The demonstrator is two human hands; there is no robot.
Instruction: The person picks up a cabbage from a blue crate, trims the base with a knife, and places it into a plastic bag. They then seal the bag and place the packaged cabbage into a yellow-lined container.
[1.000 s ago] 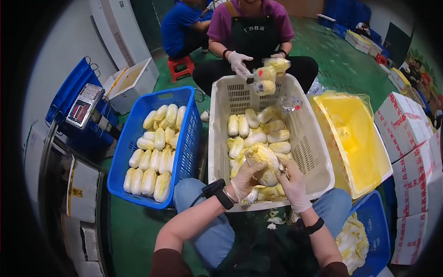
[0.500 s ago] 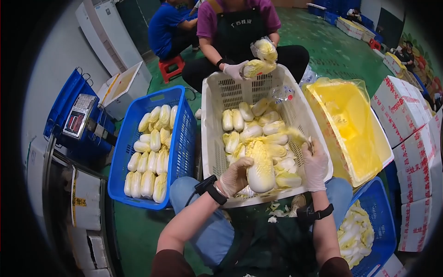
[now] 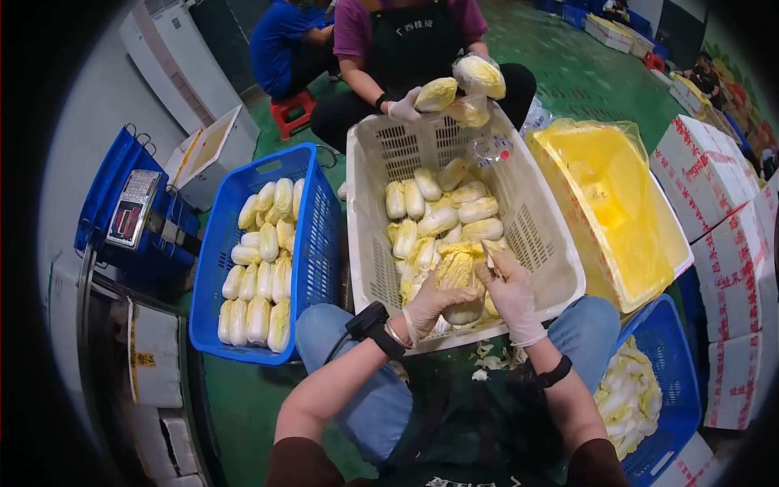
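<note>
My gloved left hand [image 3: 430, 307] is wrapped round a yellow-white cabbage [image 3: 458, 280] over the near end of the white crate [image 3: 369, 276]. At the cabbage's right side is my gloved right hand [image 3: 509, 294], its fingers bent; what they pinch, if anything, is too small to name. Several cabbages lie in the crate under and beyond my hands. Across it, a person in a dark apron [image 3: 410, 40] holds cabbages in gloved hands. A blue crate [image 3: 319, 243] on the left holds rows of cabbages.
To the right stand a yellow-lined foam box [image 3: 621, 219], a blue crate with loose leaves [image 3: 677, 390] and stacked white boxes [image 3: 722, 235]. A scale [image 3: 134, 207] is at the left. Another person in blue [image 3: 284, 40] sits on a red stool [image 3: 292, 114].
My right hand has moved left and down to the cabbage; the leaf it held out is no longer seen there. The cabbage is lower between my hands. The other person's cabbages have shifted.
</note>
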